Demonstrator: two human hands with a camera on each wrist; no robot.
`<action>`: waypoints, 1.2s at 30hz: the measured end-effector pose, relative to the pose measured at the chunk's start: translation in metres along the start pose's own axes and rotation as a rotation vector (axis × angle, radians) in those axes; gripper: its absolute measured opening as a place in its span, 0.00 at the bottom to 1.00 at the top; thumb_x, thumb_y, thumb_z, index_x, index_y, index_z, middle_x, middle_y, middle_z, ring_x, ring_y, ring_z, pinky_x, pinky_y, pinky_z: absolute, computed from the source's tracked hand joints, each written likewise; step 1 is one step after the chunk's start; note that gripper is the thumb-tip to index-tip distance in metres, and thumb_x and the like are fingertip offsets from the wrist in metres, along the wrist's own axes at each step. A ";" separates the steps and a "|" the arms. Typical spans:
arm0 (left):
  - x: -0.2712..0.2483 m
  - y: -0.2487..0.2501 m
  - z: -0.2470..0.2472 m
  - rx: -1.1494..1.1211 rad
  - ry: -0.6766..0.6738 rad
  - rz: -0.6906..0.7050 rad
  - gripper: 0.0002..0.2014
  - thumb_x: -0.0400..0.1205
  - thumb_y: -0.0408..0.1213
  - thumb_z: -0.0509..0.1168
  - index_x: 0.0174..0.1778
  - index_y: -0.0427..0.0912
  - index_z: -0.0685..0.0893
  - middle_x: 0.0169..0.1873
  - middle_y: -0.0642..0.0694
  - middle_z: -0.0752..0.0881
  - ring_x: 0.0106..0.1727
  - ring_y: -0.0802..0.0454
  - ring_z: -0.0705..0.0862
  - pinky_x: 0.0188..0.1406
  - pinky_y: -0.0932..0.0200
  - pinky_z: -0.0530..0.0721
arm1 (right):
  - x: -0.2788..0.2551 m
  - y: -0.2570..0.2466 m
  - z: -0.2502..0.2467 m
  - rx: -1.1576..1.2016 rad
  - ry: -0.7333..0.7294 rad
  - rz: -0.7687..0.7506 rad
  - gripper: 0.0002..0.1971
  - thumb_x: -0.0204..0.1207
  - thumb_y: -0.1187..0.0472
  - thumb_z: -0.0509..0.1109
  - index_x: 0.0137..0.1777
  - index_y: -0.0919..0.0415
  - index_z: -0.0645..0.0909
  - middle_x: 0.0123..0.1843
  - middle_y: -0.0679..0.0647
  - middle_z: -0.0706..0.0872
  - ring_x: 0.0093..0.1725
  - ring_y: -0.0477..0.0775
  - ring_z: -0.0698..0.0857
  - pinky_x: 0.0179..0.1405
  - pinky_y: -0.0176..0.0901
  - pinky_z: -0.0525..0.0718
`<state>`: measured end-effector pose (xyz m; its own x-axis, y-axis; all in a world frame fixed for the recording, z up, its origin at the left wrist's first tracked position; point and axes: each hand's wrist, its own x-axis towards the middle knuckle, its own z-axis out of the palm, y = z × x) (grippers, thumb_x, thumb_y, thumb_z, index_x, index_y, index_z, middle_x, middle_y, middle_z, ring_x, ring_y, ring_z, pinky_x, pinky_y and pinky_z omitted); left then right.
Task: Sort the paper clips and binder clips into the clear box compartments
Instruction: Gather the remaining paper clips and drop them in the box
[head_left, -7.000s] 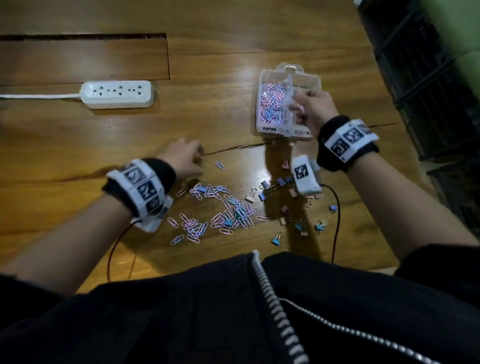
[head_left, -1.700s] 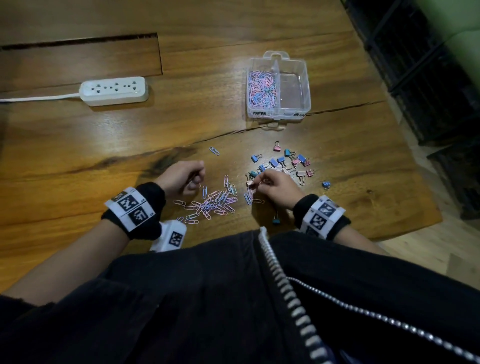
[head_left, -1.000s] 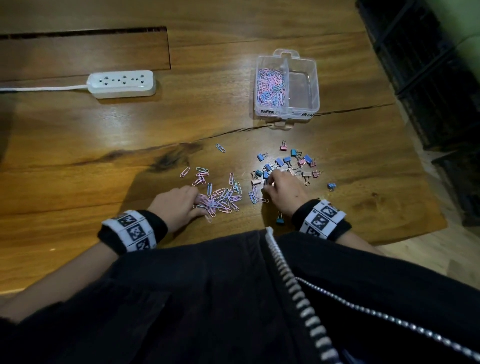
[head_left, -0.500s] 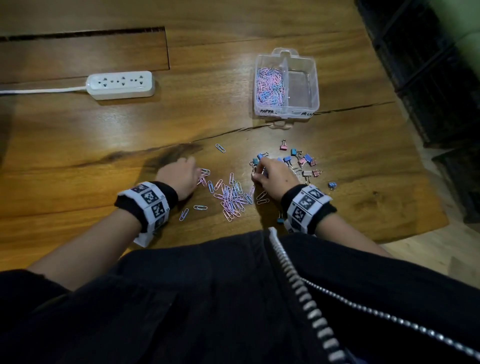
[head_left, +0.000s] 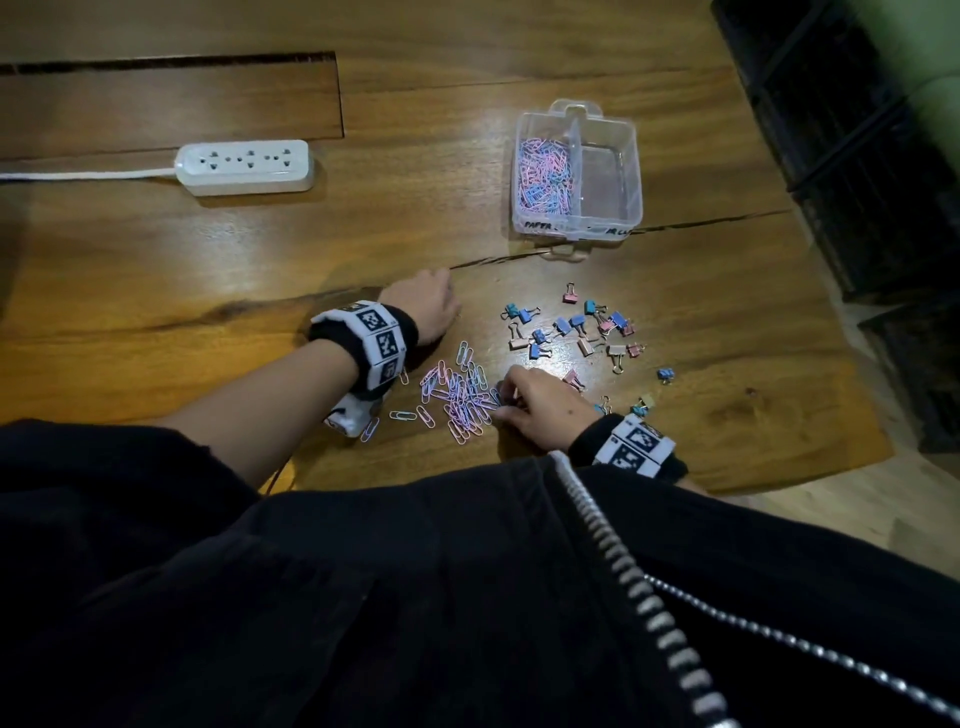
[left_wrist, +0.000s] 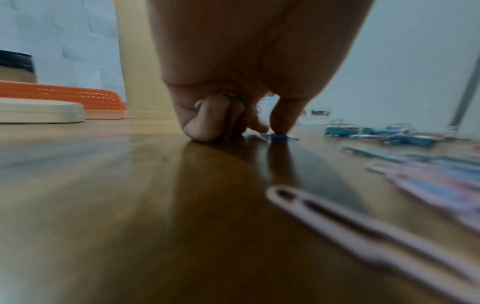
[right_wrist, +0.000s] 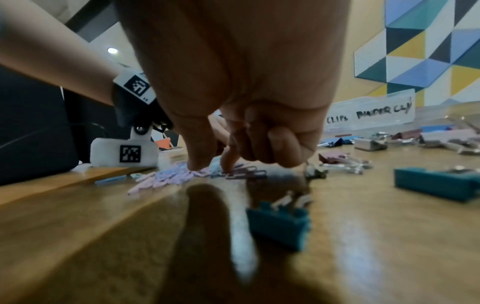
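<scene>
A clear two-compartment box stands at the far middle of the wooden table. Its left compartment holds pink and blue paper clips; the right one looks bare. A loose pile of paper clips lies in front of me, with binder clips scattered to its right. My left hand reaches beyond the pile, fingers curled, and pinches a lone blue paper clip against the table. My right hand sits at the pile's right edge. Its thumb and forefinger pinch at paper clips there, the other fingers curled.
A white power strip lies at the far left, its cord running off left. The table's edge is close on the right, with dark shelving beyond. A few binder clips lie just behind my right hand.
My left hand has moved away from the pile to the lone clip farther out. My right hand has drawn back from the binder clips to the pile's right edge.
</scene>
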<state>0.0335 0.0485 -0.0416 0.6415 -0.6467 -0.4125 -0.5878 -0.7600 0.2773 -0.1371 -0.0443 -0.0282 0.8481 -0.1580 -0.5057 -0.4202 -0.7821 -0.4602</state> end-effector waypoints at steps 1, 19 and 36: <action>-0.005 0.002 0.004 0.031 -0.054 0.057 0.14 0.84 0.46 0.52 0.55 0.39 0.74 0.55 0.38 0.81 0.51 0.42 0.80 0.50 0.51 0.78 | 0.000 -0.001 -0.001 0.015 -0.003 -0.027 0.12 0.74 0.53 0.68 0.51 0.58 0.73 0.54 0.54 0.80 0.54 0.52 0.79 0.51 0.39 0.74; -0.079 0.019 0.034 -0.018 -0.112 0.046 0.40 0.68 0.61 0.70 0.67 0.41 0.65 0.63 0.42 0.78 0.58 0.46 0.81 0.50 0.55 0.79 | 0.014 -0.015 0.003 -0.020 -0.017 -0.052 0.18 0.75 0.55 0.67 0.58 0.64 0.67 0.52 0.59 0.82 0.46 0.54 0.79 0.47 0.43 0.77; -0.071 -0.001 0.022 -0.473 -0.126 0.060 0.13 0.86 0.44 0.51 0.36 0.45 0.68 0.35 0.50 0.71 0.40 0.52 0.71 0.35 0.61 0.68 | 0.011 0.000 -0.021 0.532 0.010 0.022 0.12 0.79 0.61 0.61 0.34 0.53 0.68 0.35 0.46 0.74 0.34 0.41 0.74 0.31 0.30 0.73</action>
<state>-0.0219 0.0964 -0.0319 0.5318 -0.6995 -0.4773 -0.3153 -0.6866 0.6551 -0.1211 -0.0587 -0.0187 0.8394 -0.1783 -0.5135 -0.5410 -0.3651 -0.7576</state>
